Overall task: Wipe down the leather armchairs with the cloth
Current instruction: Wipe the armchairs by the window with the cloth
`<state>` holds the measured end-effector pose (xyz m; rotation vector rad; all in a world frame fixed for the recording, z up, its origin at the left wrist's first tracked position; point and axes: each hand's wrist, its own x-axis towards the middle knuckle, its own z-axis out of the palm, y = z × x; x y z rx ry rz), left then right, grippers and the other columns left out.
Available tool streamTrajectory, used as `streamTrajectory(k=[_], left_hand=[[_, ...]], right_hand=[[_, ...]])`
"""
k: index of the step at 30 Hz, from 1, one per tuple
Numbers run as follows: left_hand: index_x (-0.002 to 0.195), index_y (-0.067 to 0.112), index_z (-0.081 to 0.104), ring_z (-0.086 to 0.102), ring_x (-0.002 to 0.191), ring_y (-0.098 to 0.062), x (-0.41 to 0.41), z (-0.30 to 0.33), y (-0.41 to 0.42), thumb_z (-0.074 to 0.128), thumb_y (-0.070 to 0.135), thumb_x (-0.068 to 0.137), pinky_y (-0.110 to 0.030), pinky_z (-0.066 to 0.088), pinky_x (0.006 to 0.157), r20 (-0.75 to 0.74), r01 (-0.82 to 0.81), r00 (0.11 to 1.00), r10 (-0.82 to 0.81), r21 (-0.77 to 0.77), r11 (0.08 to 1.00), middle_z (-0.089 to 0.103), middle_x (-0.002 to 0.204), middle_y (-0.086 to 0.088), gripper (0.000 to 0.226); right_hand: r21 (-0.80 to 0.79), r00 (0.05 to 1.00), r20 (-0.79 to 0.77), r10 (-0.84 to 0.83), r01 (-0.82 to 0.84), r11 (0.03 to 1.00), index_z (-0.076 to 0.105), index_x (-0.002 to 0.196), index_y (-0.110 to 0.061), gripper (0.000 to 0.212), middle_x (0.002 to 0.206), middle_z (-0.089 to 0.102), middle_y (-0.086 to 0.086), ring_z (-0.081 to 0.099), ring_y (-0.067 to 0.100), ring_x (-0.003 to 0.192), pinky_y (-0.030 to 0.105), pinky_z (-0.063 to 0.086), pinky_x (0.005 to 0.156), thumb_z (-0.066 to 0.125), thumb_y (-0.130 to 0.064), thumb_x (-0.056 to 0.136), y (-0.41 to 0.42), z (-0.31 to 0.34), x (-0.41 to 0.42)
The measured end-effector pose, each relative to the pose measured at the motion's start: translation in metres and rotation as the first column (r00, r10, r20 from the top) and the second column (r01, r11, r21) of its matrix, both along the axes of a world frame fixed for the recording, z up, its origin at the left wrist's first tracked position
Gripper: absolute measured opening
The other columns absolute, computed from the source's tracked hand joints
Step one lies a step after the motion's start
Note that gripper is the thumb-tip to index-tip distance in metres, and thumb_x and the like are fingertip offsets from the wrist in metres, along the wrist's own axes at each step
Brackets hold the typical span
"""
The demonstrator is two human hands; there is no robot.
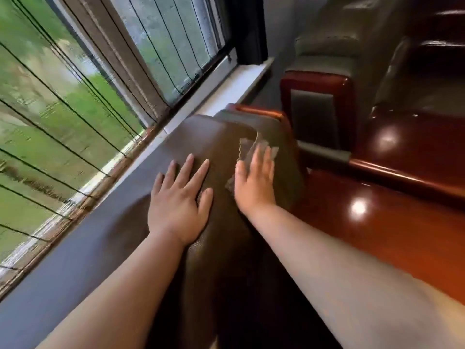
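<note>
- The grey cloth point(249, 157) is spread on the rounded top of the brown leather armchair point(221, 248) back, on its right-hand slope.
- It is pressed flat under the right hand point(254, 182), whose fingers point(260, 159) are held straight and close together, pointing along the back's long axis, away from the person.
- Unwiped leather is judged to lie ahead of those fingertips.
- The left hand point(180, 205) is laid bare on the leather just beside it, fingers spread, holding nothing.
- A window sill point(241, 81) is seen to the left.
</note>
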<state>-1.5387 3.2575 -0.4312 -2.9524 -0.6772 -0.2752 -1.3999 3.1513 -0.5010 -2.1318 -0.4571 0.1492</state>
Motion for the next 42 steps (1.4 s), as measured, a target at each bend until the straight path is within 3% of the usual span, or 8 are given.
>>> streamTrajectory(k=[6, 14, 21, 25, 31, 35, 38, 42], left_hand=[[0.164, 0.047, 0.026, 0.018, 0.161, -0.028, 0.001, -0.001, 0.001, 0.026, 0.065, 0.1, -0.049, 0.014, 0.131, 0.022, 0.023, 1.0, -0.022, -0.007, 1.0, 0.024, 0.173, 0.007, 0.066], [0.164, 0.047, 0.025, 0.018, 0.161, -0.028, 0.0, -0.004, 0.001, 0.024, 0.07, 0.099, -0.047, 0.011, 0.131, 0.033, 0.034, 0.999, -0.034, 0.021, 0.999, 0.023, 0.174, 0.007, 0.069], [0.166, 0.04, 0.026, 0.017, 0.162, -0.028, 0.001, -0.003, 0.003, 0.025, 0.067, 0.099, -0.051, 0.015, 0.13, 0.023, 0.082, 0.996, -0.083, 0.034, 0.996, 0.011, 0.177, 0.002, 0.072], [0.165, 0.041, 0.025, 0.019, 0.161, -0.028, 0.001, -0.003, 0.003, 0.026, 0.066, 0.1, -0.053, 0.017, 0.129, 0.021, 0.075, 0.997, -0.075, 0.032, 0.997, 0.021, 0.174, 0.005, 0.07], [0.164, 0.041, 0.028, 0.022, 0.16, -0.029, 0.003, -0.004, 0.003, 0.034, 0.065, 0.096, -0.054, 0.019, 0.128, 0.026, 0.072, 0.997, -0.073, 0.031, 0.997, 0.026, 0.173, 0.005, 0.073], [0.164, 0.04, 0.028, 0.022, 0.16, -0.029, 0.003, -0.004, 0.002, 0.037, 0.064, 0.095, -0.054, 0.019, 0.129, 0.032, 0.071, 0.997, -0.072, 0.044, 0.997, 0.026, 0.173, 0.006, 0.074], [0.165, 0.04, 0.027, 0.021, 0.16, -0.029, 0.003, -0.004, 0.002, 0.037, 0.063, 0.095, -0.053, 0.017, 0.129, 0.027, 0.062, 0.998, -0.063, 0.049, 0.997, 0.025, 0.174, 0.006, 0.075], [0.164, 0.038, 0.03, 0.026, 0.158, -0.032, 0.004, -0.002, 0.002, 0.04, 0.062, 0.092, -0.056, 0.021, 0.127, 0.036, 0.069, 0.997, -0.071, 0.05, 0.996, 0.029, 0.172, 0.002, 0.076]], right_hand=[[-0.019, 0.973, 0.173, 0.151, -0.15, 0.989, -0.006, 0.159, 0.004, 0.077, 0.168, -0.011, 0.026, -0.013, 0.04, 0.158, 0.056, 0.005, 0.129, -0.001, -0.054, 0.107, -0.017, -0.043, -0.115], [0.03, 0.99, -0.045, -0.132, 0.134, 0.991, 0.012, 0.166, -0.01, 0.076, 0.174, 0.003, 0.012, -0.003, 0.024, 0.161, 0.046, 0.005, 0.13, 0.003, -0.057, 0.107, 0.005, -0.024, 0.027], [0.104, 0.921, 0.388, 0.023, -0.068, 0.992, 0.016, 0.162, -0.001, 0.061, 0.168, 0.012, 0.028, 0.011, 0.046, 0.157, 0.058, 0.019, 0.126, 0.022, -0.039, 0.114, -0.01, -0.033, -0.058], [0.021, 0.993, -0.047, -0.11, 0.111, 0.994, 0.009, 0.166, -0.012, 0.069, 0.174, 0.001, 0.014, -0.002, 0.029, 0.161, 0.051, 0.011, 0.13, 0.007, -0.047, 0.107, 0.008, -0.015, 0.054], [0.246, 0.993, 0.102, -0.055, 0.028, 0.969, 0.008, 0.162, -0.003, 0.073, 0.172, 0.004, 0.02, 0.001, 0.032, 0.161, 0.045, 0.006, 0.13, 0.022, -0.053, 0.111, -0.014, -0.06, -0.13], [0.157, 0.98, 0.154, -0.129, 0.105, 0.982, 0.023, 0.159, 0.003, 0.064, 0.167, 0.014, 0.026, 0.016, 0.047, 0.156, 0.06, 0.022, 0.125, 0.03, -0.036, 0.109, -0.009, -0.083, -0.048], [0.132, 0.948, -0.184, -0.261, 0.287, 0.949, 0.024, 0.164, -0.008, 0.078, 0.171, 0.017, 0.019, 0.012, 0.033, 0.16, 0.042, 0.011, 0.13, 0.02, -0.054, 0.101, -0.008, -0.063, 0.02], [0.204, 0.999, -0.01, -0.042, 0.043, 0.978, 0.007, 0.164, -0.006, 0.089, 0.172, -0.005, 0.014, -0.007, 0.03, 0.161, 0.04, -0.002, 0.13, 0.009, -0.07, 0.102, -0.014, -0.05, -0.096]])
